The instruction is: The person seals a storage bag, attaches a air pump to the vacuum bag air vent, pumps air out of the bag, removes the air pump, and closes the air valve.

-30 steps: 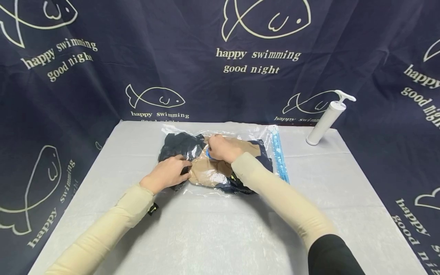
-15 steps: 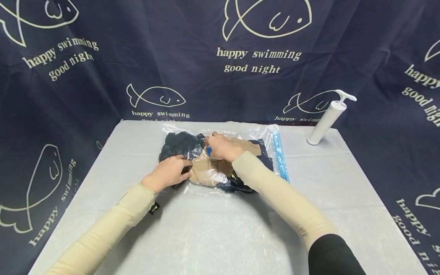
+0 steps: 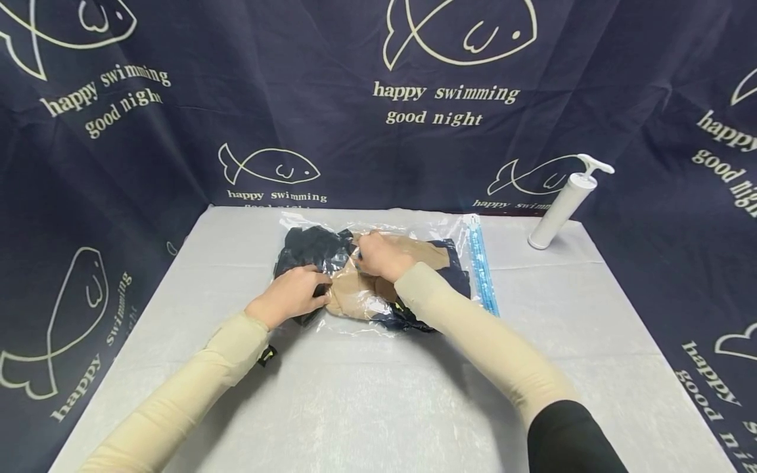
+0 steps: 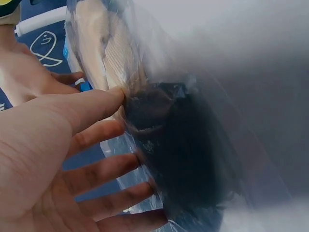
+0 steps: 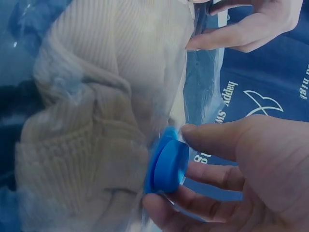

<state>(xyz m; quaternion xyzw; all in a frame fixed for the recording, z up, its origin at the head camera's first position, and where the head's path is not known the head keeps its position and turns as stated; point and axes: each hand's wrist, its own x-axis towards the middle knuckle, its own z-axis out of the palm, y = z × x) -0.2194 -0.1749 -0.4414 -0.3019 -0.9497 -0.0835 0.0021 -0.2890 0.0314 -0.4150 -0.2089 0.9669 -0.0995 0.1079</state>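
Note:
A clear plastic storage bag (image 3: 449, 226) lies on the table, packed with folded clothes. Inside are a ribbed beige garment (image 5: 116, 43) and a black one (image 3: 313, 246). My right hand (image 3: 381, 256) is over the bag's middle. In the right wrist view, its thumb and fingers pinch the rim of a round blue valve cap (image 5: 171, 166) on the bag's film. My left hand (image 3: 292, 295) rests against the bag's near left part. Its fingers (image 4: 104, 166) are spread and nearly straight, with the tips touching the film beside the black garment.
A white hand pump (image 3: 558, 213) with a T-handle stands upright at the table's back right. The bag's blue zip strip (image 3: 483, 263) runs along its right end. Dark blue curtains (image 3: 378, 157) with fish drawings surround the white table (image 3: 367, 401).
My right hand has turned slightly at the valve cap. The blue that showed by its fingers is now mostly hidden in the head view. The left hand has barely moved.

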